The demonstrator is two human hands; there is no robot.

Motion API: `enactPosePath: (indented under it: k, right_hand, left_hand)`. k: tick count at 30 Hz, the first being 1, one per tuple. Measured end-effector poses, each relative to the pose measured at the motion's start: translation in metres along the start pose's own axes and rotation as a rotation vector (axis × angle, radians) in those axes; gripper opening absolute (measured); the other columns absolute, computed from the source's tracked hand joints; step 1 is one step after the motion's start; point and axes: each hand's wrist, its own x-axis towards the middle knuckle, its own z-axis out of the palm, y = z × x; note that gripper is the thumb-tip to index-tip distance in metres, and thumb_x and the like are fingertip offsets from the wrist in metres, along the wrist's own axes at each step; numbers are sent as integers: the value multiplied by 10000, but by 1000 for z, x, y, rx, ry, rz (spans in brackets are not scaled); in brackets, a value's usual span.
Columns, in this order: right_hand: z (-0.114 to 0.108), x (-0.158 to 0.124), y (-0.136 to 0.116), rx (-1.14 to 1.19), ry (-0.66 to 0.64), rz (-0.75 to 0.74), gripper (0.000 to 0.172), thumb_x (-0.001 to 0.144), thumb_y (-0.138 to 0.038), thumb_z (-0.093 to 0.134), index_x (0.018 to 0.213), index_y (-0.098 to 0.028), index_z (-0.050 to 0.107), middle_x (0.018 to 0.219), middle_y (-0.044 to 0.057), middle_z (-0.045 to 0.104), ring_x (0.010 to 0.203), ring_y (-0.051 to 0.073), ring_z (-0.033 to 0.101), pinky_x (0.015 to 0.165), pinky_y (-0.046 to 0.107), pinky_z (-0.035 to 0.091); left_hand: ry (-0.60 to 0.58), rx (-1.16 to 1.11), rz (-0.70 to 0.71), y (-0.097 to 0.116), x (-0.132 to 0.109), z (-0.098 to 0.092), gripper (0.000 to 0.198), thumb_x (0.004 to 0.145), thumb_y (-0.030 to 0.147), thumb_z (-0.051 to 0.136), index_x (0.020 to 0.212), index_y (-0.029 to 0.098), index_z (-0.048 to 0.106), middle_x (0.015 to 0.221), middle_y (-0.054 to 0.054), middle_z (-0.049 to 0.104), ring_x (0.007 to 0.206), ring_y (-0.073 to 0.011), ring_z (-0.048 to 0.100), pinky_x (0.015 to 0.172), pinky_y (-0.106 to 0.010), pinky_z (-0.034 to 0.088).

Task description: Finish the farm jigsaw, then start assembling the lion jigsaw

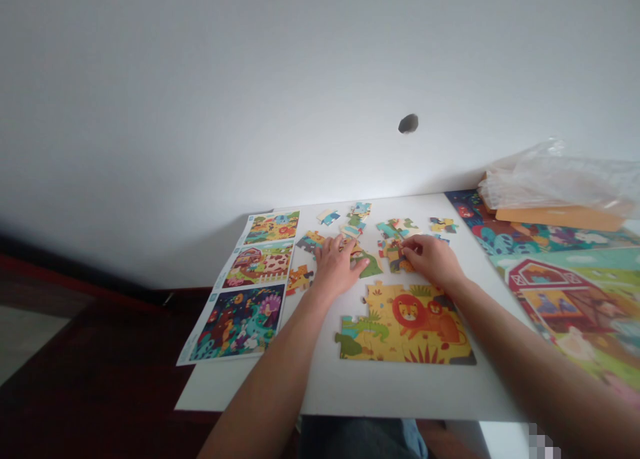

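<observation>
My left hand [336, 264] lies over several loose puzzle pieces, its fingers spread and its thumb near a green puzzle piece [369, 264]. My right hand [431, 257] has its thumb and fingers pinched at the edge of an orange and brown puzzle piece [399, 257]. Nearer to me, between my forearms, lies a partly joined lion puzzle [407, 322], with a crocodile at its left side. More loose pieces lie beyond the hands, among them a blue and cream piece [329, 217] and a yellow and grey piece [444, 225].
A sheet with three pictures [245, 285] lies along the left edge of the white table [400, 395]. At right are a farm picture [590, 299] and a dark forest picture [480, 225]. Clear plastic bags [555, 175] rest on an orange box [555, 217]. A wall [300, 99] stands behind.
</observation>
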Motion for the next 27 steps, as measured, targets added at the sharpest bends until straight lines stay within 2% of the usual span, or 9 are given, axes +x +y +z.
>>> enactPosePath:
  k: [4, 7, 11, 14, 17, 21, 27]
  right_hand:
    - [2, 0, 0, -21, 12, -28, 161, 791, -301, 615, 875, -266, 748, 962, 37, 703, 785, 181, 614, 678, 285, 429]
    - [3, -1, -2, 6, 5, -51, 164, 800, -295, 600, 861, -261, 749, 980, 43, 687, 793, 177, 608, 715, 290, 440]
    - [3, -2, -4, 13, 7, -66, 177, 815, -294, 586, 861, -250, 751, 963, 52, 684, 788, 180, 606, 737, 297, 444]
    - [2, -2, -5, 4, 11, -63, 174, 815, -295, 586, 853, -247, 750, 965, 54, 687, 791, 184, 607, 736, 298, 448]
    - [2, -2, -7, -2, 8, -63, 174, 815, -295, 585, 846, -242, 749, 962, 59, 689, 795, 188, 610, 733, 299, 445]
    - [2, -3, -9, -5, 8, -46, 171, 815, -299, 585, 835, -239, 744, 955, 61, 689, 804, 193, 610, 720, 300, 434]
    - [1, -4, -10, -8, 1, -42, 181, 822, -303, 574, 830, -243, 744, 934, 58, 683, 799, 191, 609, 714, 297, 426]
  left_hand:
    - [-40, -17, 42, -4, 5, 0, 455, 870, 502, 617, 1230, 226, 585, 1468, -128, 444, 1336, -409, 370, 1072, -608, 300]
    - [-61, -25, 56, -5, 9, -2, 392, 874, 492, 621, 1156, 223, 584, 1434, -116, 485, 1348, -402, 364, 1067, -616, 298]
    - [-3, -40, 126, -5, 13, -4, 373, 866, 438, 648, 1159, 216, 582, 1268, -101, 585, 1247, -322, 468, 1068, -529, 343]
    - [52, -31, 110, -6, 17, -4, 409, 881, 430, 622, 1233, 222, 599, 1202, -105, 585, 1176, -296, 508, 1057, -483, 372]
    - [71, 0, 81, -10, 19, -1, 416, 887, 463, 606, 1251, 264, 640, 1286, -120, 533, 1218, -323, 473, 1058, -507, 368]
    - [-22, -9, 109, -13, 20, 3, 415, 879, 482, 622, 1272, 348, 636, 1432, -95, 473, 1336, -377, 372, 1089, -617, 286]
    - [26, -102, 77, -9, 22, 2, 196, 890, 301, 634, 1070, 279, 709, 1282, -85, 605, 1227, -292, 525, 1107, -577, 289]
